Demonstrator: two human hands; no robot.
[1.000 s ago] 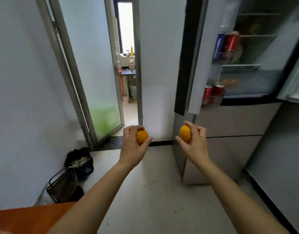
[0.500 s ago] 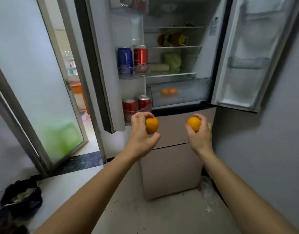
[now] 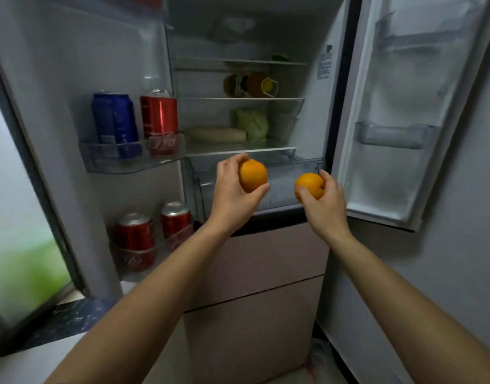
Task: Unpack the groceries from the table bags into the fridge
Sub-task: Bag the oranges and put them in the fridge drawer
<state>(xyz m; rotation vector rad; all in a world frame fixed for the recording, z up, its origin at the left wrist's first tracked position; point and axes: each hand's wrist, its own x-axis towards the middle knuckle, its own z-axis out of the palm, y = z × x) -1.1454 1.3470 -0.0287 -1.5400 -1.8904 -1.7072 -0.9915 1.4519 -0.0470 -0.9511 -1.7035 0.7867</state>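
A blue can (image 3: pixel 113 120) and a red can (image 3: pixel 158 115) are seen standing in the left door's rack (image 3: pixel 99 159). An orange (image 3: pixel 252 175) is gripped in the curled fingers of the left hand (image 3: pixel 230 195), in front of the fridge's clear drawer (image 3: pixel 205 184). Just right of it, apart, a second orange (image 3: pixel 309 185) is clasped by the right hand (image 3: pixel 328 209).

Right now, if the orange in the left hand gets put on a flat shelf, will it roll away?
Probably yes: the orange looks round and smooth, so it would likely roll on the flat glass shelf. It seems firm, since the left hand grips it without denting it. The walled drawer below would likely hold it better.
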